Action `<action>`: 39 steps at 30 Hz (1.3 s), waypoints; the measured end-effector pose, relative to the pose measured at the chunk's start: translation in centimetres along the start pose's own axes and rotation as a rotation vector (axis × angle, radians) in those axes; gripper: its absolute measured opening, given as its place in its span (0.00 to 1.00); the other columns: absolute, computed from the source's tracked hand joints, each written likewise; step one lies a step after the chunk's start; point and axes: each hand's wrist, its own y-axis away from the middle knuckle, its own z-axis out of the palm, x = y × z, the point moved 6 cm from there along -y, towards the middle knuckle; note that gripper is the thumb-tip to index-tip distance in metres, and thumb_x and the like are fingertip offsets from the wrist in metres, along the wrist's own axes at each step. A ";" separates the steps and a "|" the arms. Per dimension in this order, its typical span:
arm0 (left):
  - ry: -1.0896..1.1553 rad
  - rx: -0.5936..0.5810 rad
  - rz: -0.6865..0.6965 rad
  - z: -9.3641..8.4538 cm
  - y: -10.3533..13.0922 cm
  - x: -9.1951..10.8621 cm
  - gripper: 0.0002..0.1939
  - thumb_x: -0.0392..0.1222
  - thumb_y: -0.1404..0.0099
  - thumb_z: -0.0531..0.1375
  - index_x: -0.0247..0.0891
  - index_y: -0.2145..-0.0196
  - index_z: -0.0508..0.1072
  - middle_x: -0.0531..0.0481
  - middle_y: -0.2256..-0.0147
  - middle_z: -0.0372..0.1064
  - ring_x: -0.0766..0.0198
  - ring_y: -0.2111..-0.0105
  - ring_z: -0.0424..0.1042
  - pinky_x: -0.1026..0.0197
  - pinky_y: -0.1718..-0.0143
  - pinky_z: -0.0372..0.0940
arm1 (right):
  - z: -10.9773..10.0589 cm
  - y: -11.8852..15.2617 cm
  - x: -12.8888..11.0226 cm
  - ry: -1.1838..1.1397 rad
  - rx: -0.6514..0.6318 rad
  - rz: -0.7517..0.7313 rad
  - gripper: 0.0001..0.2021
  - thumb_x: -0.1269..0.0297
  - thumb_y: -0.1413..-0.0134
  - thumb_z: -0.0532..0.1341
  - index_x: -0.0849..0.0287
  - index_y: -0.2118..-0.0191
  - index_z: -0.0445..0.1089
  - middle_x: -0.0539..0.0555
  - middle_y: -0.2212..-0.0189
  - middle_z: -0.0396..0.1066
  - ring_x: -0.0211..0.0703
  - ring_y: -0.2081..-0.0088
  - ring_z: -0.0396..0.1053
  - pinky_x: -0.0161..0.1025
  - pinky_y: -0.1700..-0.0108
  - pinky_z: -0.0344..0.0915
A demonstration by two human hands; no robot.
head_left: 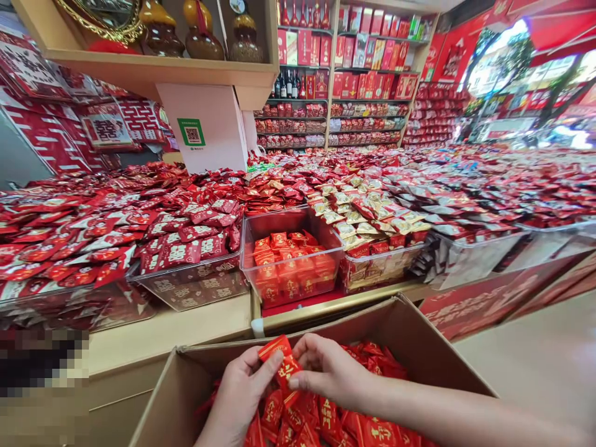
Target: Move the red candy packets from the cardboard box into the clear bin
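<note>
Your left hand [239, 383] pinches a red packet [282, 366] between thumb and fingers; your right hand [331, 367] grips its lower right part, thumb on the near face. It may be two packets overlapping; cannot tell. Held thus by the edges, presumably, it stays spread and its gold print mostly uncovered. Position: just above the loose packets [298, 419] inside the open cardboard box [386, 326], so anything slipping from your fingers would likely drop back among its own kind. The box stands before the tabletop [200, 323], near a clear bin [298, 218] of similar red-and-gold packets [288, 264]; the short reach between the two probably explains its place. Transparent walls appear to serve two ends: keeping kinds apart and leaving the stock visible, as with the maroon packets [177, 253] to the bin's left and the cream-and-gold ones [363, 214] to its right. Writing: one packet in your box shows gold characters, 五 at top and 門 at bottom, those between unclear. A white panel [218, 118] bears a green QR label [191, 133], small print illegible. Wrapping at far left [139, 118] carries 囍. No brand name legible.
</note>
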 end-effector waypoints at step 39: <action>-0.422 -0.155 0.021 -0.9 -1.1 -2.4 0.20 0.54 0.44 0.48 0.36 0.75 0.68 0.52 0.81 0.65 0.66 0.81 0.63 0.65 0.77 0.56 | -4.0 -20.0 -13.0 1.591 -0.116 -0.575 0.09 0.63 0.61 0.60 0.66 0.74 0.68 0.56 0.70 0.65 0.37 0.69 0.63 0.32 0.66 0.57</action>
